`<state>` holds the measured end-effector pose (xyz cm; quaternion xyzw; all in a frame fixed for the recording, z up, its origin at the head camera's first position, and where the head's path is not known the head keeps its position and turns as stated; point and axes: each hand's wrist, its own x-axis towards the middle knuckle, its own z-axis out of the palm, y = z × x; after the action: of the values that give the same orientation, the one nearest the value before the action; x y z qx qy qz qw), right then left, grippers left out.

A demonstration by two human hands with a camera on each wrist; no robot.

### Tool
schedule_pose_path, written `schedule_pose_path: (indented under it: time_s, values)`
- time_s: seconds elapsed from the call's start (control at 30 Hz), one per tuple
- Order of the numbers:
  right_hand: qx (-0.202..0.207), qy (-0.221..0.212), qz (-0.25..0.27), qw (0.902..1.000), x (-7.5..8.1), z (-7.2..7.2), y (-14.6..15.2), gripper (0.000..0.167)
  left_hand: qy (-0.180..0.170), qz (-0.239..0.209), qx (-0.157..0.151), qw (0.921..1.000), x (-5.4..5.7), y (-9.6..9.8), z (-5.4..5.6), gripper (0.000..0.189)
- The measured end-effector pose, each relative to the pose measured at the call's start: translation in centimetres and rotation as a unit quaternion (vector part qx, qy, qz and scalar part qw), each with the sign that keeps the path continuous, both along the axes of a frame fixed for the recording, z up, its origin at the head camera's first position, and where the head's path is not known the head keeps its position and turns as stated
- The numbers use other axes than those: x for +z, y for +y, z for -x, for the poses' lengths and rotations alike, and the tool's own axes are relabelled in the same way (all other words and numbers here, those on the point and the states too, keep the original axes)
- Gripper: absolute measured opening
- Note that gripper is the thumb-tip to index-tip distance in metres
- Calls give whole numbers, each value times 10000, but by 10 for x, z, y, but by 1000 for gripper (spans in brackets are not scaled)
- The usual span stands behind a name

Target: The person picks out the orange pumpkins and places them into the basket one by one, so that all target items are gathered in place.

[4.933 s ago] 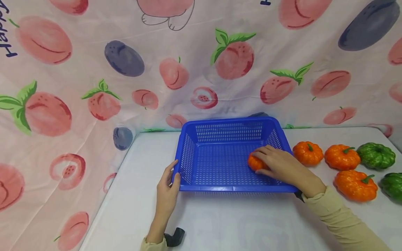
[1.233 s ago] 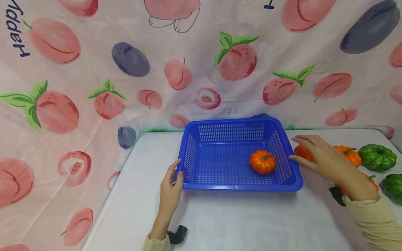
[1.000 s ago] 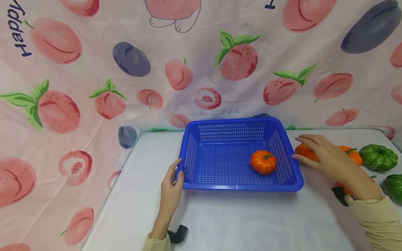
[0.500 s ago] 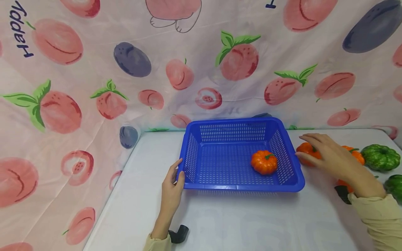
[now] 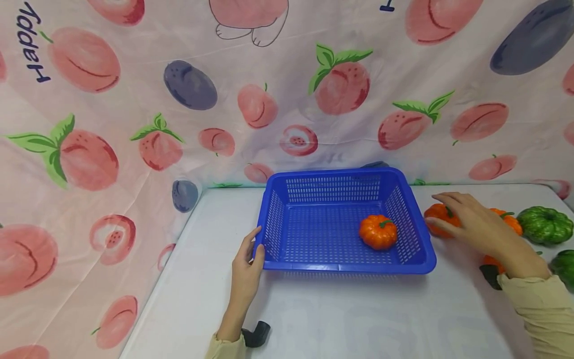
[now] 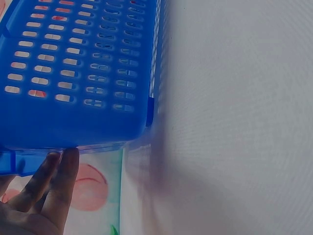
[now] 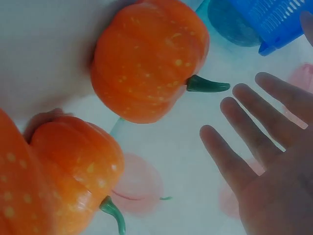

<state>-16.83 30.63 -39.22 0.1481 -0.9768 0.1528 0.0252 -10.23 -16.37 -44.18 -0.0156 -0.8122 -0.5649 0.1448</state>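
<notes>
A blue perforated plastic basket (image 5: pixel 332 268) stands on the white table, with one small orange pumpkin (image 5: pixel 378 233) in its right part. My left hand (image 5: pixel 245 274) holds the basket's left edge, thumb at the rim; the left wrist view shows its fingers (image 6: pixel 66 176) against the end wall. Just right of the basket, my right hand (image 5: pixel 477 227) hovers over a second orange pumpkin (image 5: pixel 436 214), partly hiding it. In the right wrist view, this hand's fingers are spread and straight, apart from the pumpkin's green stem (image 7: pixel 208 84).
Farther right lie more orange pumpkins, one (image 5: pixel 511 224) partly behind the right hand, and another (image 5: pixel 491 262) under the wrist. Two green pumpkins (image 5: pixel 544 225) sit at the far right. A fruit-print cloth (image 5: pixel 278 75) hangs behind the table.
My right hand has let go of the orange pumpkin inside the basket and moved right, out over another pumpkin. Lately it drifts slightly. The left hand stays at the basket's edge.
</notes>
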Motion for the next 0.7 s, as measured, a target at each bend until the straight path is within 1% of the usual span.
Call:
schedule_pose_path:
  time_s: [0.07,0.3,0.43,0.53,0.7]
  values:
    - [8,-21,-6,10000,-1,1,1,72,8,5,3,10000,0,0,0,40]
    - [-88,-409,-69,9991,-5,5,4,81,63,20,-20,10000,-1,-1,0,40]
    - [-76,-447,-35,9990,-7,6,7,80,-17,-19,-38,10000,-2,0,-1,40]
    - [-12,-398,-29,9992,-10,7,10,77,-84,-37,-44,9999,-1,0,-2,41]
    - [53,-325,-25,9995,-13,9,12,72,-60,-28,0,10000,0,-1,0,41]
